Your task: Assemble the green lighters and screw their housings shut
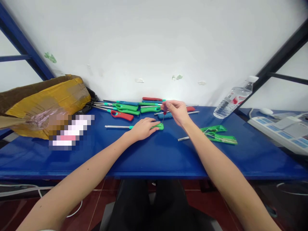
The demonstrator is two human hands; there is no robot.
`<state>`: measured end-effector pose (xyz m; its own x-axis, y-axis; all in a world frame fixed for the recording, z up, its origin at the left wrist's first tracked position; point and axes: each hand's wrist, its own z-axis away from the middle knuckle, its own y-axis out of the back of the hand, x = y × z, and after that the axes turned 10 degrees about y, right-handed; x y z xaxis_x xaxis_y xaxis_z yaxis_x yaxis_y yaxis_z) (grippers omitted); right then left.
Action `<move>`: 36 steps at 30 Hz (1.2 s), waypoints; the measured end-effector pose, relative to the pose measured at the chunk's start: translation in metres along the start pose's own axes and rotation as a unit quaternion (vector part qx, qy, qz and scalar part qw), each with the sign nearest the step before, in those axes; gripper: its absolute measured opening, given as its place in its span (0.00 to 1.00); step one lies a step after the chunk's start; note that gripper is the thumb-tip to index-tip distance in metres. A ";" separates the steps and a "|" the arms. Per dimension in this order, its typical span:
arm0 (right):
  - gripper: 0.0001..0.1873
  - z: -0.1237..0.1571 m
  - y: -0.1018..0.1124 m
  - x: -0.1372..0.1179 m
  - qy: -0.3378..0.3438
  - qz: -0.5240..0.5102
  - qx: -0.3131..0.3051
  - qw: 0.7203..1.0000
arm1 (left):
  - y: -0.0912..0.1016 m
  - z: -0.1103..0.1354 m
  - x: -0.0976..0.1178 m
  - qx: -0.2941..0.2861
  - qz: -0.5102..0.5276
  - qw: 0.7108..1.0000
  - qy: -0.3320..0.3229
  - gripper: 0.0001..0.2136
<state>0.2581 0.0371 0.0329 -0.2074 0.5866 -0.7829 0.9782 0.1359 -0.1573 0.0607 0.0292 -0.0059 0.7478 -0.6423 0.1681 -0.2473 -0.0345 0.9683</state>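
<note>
My left hand (144, 129) is closed over a green long-nosed lighter (160, 126) and keeps it on the blue table. The lighter's metal tube (117, 127) points left. Between the fingertips of my right hand (177, 111) is a small screwdriver (165, 110) with a dark purplish-red handle. It stands nearly upright, its tip at the end of the lighter's handle; whether it sits in a screw is too small to tell. To the right, partly behind my right forearm, lies an opened green lighter (222, 138) with its shell halves apart.
Several red, green and blue lighters (126, 107) lie along the wall. A taped cardboard box (48, 107) sits at left. On the right are a tilted water bottle (232, 99) and a white power strip (276, 133). The blue table's front edge (154, 175) runs before my lap.
</note>
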 end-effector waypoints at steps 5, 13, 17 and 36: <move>0.21 0.003 -0.014 0.000 0.004 -0.042 0.038 0.998 | -0.001 0.000 -0.001 0.006 0.000 1.000 -0.002 0.20; 0.19 0.001 -0.020 -0.003 -0.100 -0.193 0.001 0.976 | 0.000 0.000 0.000 0.001 0.004 1.000 -0.002 0.20; 0.18 -0.002 -0.005 -0.002 -0.112 -0.187 -0.019 0.976 | 0.002 0.000 0.001 -0.001 0.008 1.000 -0.002 0.21; 0.24 0.008 -0.028 -0.006 -0.079 -0.147 -0.025 0.986 | -0.003 -0.001 -0.001 0.013 0.015 1.000 -0.022 0.20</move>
<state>0.2323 0.0229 0.0371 -0.4734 0.3843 -0.7926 0.8732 0.3232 -0.3648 0.0613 0.0308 -0.0084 0.7124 -0.6760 0.1884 -0.2860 -0.0344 0.9576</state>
